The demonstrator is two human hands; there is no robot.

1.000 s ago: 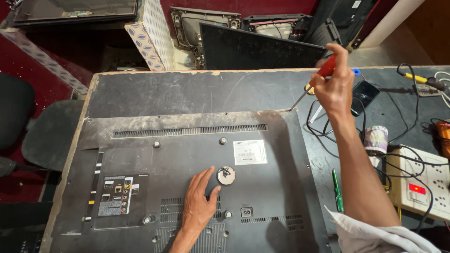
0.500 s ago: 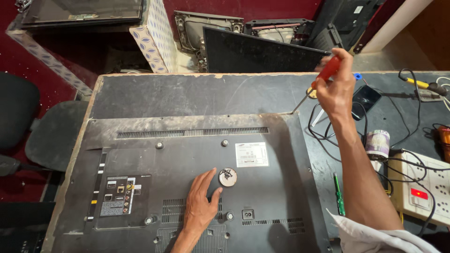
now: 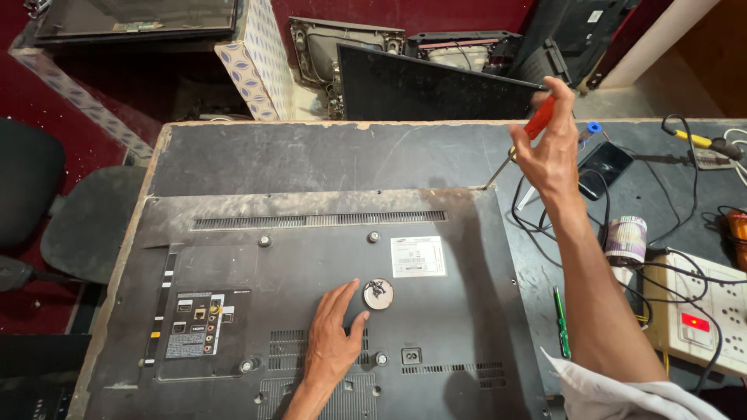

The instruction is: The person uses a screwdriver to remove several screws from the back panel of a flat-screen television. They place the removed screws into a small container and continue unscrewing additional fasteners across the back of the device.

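A TV (image 3: 311,311) lies back-up on the dark bench (image 3: 311,155), filling most of its near half; the two hands are well apart. The left hand (image 3: 333,336) rests flat and open on the back cover, fingers spread, holding nothing; its fingertips lie just beside a small round dish (image 3: 378,294) of screws that sits on the cover near the middle. A white label (image 3: 418,256) is stuck just right of the dish; a jack panel (image 3: 194,323) sits toward the cover's left side; a long vent slot (image 3: 319,220) runs along the far edge. The right hand (image 3: 551,152) is raised above the TV's far right corner, closed around a red-handled screwdriver (image 3: 520,144); the shaft slants down and to the left, its tip at or just above that corner, though contact cannot be told. Right of the TV, on the bench, lie a phone (image 3: 604,166), black cables (image 3: 537,225), a roll of tape (image 3: 626,240), a green screwdriver (image 3: 561,322) and a white power strip (image 3: 700,319); a black chair (image 3: 85,225) stands left of the bench.
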